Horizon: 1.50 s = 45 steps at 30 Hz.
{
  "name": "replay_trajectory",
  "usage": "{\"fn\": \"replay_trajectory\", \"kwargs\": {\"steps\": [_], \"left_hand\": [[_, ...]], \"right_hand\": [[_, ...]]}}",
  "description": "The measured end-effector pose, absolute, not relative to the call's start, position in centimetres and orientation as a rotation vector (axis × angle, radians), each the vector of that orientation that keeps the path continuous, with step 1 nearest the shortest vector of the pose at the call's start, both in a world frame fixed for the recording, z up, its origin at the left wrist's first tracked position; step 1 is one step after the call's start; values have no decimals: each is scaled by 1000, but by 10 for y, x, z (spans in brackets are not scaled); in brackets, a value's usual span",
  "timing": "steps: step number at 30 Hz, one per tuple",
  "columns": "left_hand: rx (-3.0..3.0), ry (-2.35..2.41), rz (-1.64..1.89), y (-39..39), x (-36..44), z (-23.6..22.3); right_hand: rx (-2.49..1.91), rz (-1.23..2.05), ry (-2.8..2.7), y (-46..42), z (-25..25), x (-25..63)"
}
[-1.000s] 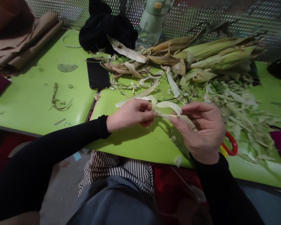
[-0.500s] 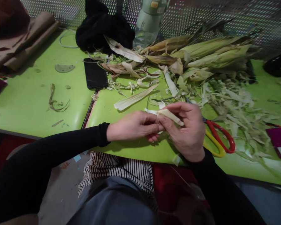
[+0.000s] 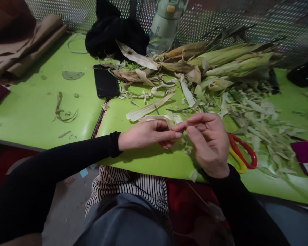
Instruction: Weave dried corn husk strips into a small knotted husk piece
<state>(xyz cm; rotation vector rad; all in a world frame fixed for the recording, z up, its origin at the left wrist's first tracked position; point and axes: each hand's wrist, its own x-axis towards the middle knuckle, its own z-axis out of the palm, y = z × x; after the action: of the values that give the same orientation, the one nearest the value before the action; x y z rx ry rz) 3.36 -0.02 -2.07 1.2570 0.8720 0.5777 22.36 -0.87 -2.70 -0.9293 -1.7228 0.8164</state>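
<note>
Between its thumb and fingers my left hand (image 3: 151,135) pinches a pale strip of corn husk (image 3: 172,118), which spreads out behind the knuckles. My right hand (image 3: 209,143) is just beside it, its thumb and fingers apart and curved, with nothing seen between them. Its fingertips are close to the left fingertips; whether they touch is unclear. Another flat husk strip (image 3: 150,108) lies on the green table (image 3: 141,160) beyond my left hand. To the right of my right hand lie scissors (image 3: 243,150) with red and yellow handles, partly hidden by the hand.
Several corn husks (image 3: 236,63) are heaped at the back, with shredded scraps (image 3: 261,116) on the right. A black phone (image 3: 106,82), a water bottle (image 3: 164,25), black cloth (image 3: 115,34), a clear protractor (image 3: 73,74) and brown paper (image 3: 25,44) are farther back and left.
The folded husk piece was held between both hands; my right hand has released it and moved slightly right. The husk now shows opened out behind my left hand.
</note>
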Motion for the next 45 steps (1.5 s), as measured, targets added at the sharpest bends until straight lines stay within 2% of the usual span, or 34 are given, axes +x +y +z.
{"fn": "replay_trajectory", "kwargs": {"steps": [3,8,11,14,21,26,37,45], "left_hand": [[1262,863,604,1,33,-20],[1368,779,782,1,33,-24],[1380,767,829,1,34,-27],[1399,760,840,2,34,-28],[1257,714,544,4,36,-29],[1129,788,436,5,36,-25],[867,794,483,7,35,-25],[781,801,479,6,36,-21]], "right_hand": [[-893,739,-1705,-6,-28,225],[-990,286,-1980,-5,-23,227],[-1023,197,-2072,-3,-18,229],[-1080,272,-2100,1,-16,229],[-1125,803,-1803,-2,-24,229],[-1004,855,-1631,-7,-24,228],[-1011,197,-2173,-11,-12,227],[-824,37,-2345,-4,-13,230]]}}
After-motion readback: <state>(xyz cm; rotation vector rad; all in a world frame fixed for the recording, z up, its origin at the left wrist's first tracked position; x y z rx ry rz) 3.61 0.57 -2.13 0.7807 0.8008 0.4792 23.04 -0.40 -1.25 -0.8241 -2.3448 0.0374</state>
